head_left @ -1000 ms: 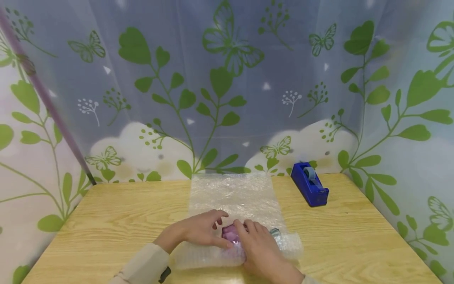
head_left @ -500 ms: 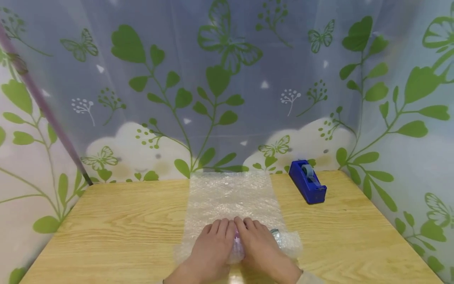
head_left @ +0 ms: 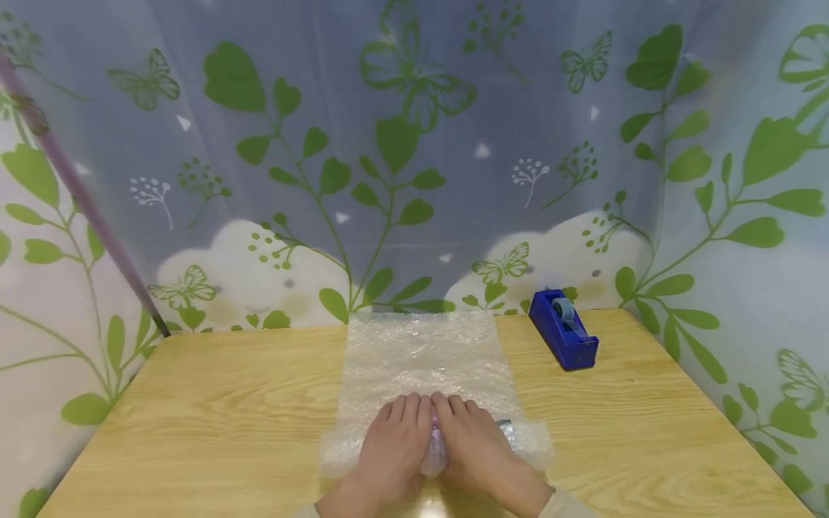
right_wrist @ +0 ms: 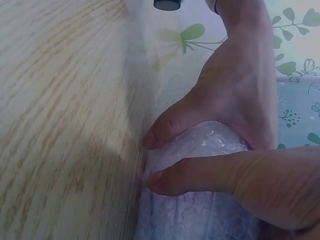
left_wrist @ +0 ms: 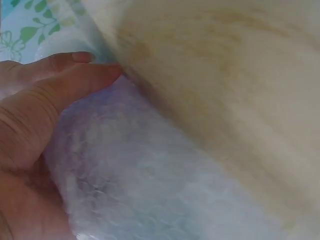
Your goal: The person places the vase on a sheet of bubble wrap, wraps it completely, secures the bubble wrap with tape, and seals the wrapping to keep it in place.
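Note:
A sheet of clear bubble wrap [head_left: 421, 352] lies on the table, its near end rolled round something purple. Side by side over that roll [head_left: 435, 457], my left hand [head_left: 393, 446] and right hand [head_left: 476, 442] grip it, fingers over the top and far side. Both thumbs press the near side low down, as the right wrist view shows with the left hand [right_wrist: 235, 85] beyond the right hand [right_wrist: 280, 185]. Purple shows faintly through the wrap [left_wrist: 120, 135] in the left wrist view. A teal-grey glassy piece [head_left: 506, 429] pokes from the roll right of my right hand.
A blue tape dispenser [head_left: 563, 331] with a roll of tape stands at the back right of the wooden table [head_left: 246, 388]. A patterned curtain [head_left: 291, 144] hangs close behind the table and along its sides.
My left hand has come from the left, where its fingers were apart beside the bare purple thing, onto the roll next to my right hand. The wrap now covers most of the purple.

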Demonstrator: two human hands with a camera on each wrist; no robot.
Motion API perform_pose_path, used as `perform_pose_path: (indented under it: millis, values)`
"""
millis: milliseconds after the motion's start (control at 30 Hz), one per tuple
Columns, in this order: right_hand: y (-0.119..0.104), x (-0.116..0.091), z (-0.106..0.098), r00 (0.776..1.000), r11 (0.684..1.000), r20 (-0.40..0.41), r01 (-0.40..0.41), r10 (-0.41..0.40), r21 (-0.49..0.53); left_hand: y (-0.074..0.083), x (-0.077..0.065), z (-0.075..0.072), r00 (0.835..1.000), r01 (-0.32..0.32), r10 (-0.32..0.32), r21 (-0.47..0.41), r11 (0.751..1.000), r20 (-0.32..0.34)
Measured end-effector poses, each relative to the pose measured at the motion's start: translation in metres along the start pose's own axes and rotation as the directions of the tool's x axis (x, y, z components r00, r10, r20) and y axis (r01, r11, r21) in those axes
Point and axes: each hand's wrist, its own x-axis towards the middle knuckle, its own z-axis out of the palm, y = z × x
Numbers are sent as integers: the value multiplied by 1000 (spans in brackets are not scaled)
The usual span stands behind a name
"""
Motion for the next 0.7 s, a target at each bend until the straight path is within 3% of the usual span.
perform_pose_path:
  millis: [400, 700]
  values:
    - [1, 3, -16, 983, 992, 145, 99, -110, 82, 0, -7, -9, 992, 64, -48, -138, 988, 120]
    - [0, 7, -26, 942, 975, 310, 61, -127, 214, -2, -10, -19, 979, 95, -42, -260, 961, 201]
